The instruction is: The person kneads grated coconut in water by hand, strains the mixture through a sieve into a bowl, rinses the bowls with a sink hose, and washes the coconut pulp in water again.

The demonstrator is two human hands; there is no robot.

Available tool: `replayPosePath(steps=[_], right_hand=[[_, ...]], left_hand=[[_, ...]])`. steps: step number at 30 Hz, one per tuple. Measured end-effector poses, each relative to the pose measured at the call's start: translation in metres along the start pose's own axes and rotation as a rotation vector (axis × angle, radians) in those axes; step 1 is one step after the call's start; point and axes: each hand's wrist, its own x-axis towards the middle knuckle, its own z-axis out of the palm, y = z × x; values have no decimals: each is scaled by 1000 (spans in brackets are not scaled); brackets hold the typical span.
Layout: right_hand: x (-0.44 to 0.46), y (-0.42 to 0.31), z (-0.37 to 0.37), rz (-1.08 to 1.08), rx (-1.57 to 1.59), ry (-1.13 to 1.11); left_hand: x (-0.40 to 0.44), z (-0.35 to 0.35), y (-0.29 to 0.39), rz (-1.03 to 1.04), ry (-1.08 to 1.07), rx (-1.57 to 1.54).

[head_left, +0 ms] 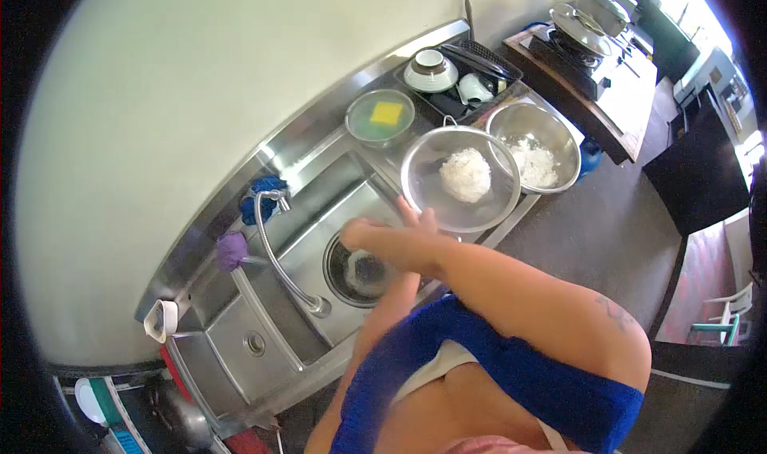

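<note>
My left hand (416, 217) reaches up from below, its fingers at the near rim of a fine mesh strainer (499, 210). A clump of white, shredded-looking food (466, 176) lies in the strainer. My right arm crosses over my left, and my right hand (366, 236) hangs above the sink basin, blurred, with its fingers hidden from view. Beneath it is a dark round opening (331, 276) with cloudy whitish liquid or foam in it. A steel bowl (501, 117) behind the strainer holds more of the white food (537, 165).
A steel sink (307, 210) has a curved faucet (274, 256), with blue (254, 206) and purple (232, 251) cloths behind. A tub holds a yellow sponge (387, 113). Dishes (431, 72) sit on a black rack (447, 102). Beyond stands a stove with a lidded pan (581, 30).
</note>
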Motion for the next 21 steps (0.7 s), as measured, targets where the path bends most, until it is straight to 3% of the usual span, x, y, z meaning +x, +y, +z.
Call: replayPosePath(steps=[3, 4, 5, 6, 7, 8, 9, 10, 11, 12, 14, 15, 17, 20, 21], right_hand=[[-61, 1, -36, -81, -18, 3], [-83, 2, -42, -86, -18, -2], [-112, 10, -53, -200, 61, 166], [-144, 19, -64, -314, 142, 331], [-176, 33, -74, -291, 171, 402], [-212, 53, -83, -262, 199, 473], [-250, 78, -88, -279, 277, 726], [-285, 114, -90, -333, 273, 940], [-308, 146, -87, -239, 332, 1049], [-340, 172, -91, -61, 443, 985], [-394, 219, -82, 260, 513, 1081], [-401, 261, -54, 271, 563, 1240], [-442, 296, -16, 415, 568, 1321], [-471, 329, 42, 536, 691, 1435], [-476, 333, 58, 576, 696, 1480]], left_hand=[[5, -12, 5, -136, -158, -184], [10, -20, -1, -53, -193, -171], [17, -22, -8, -50, -187, -172], [23, -23, -20, 162, -111, -30], [29, -22, -32, 371, -36, 112], [40, -27, -49, 225, -223, -158], [44, -27, -66, 68, -408, -428], [1, -48, 44, -107, -355, -464], [-5, -50, 62, -141, -297, -419], [-1, -50, 60, -95, -282, -399], [22, -48, 40, 12, -256, -343], [29, -46, 47, 16, -255, -345], [42, -34, 69, 61, -278, -260], [30, -1, 163, 141, -315, -211], [41, 19, 170, 331, -276, -129]])
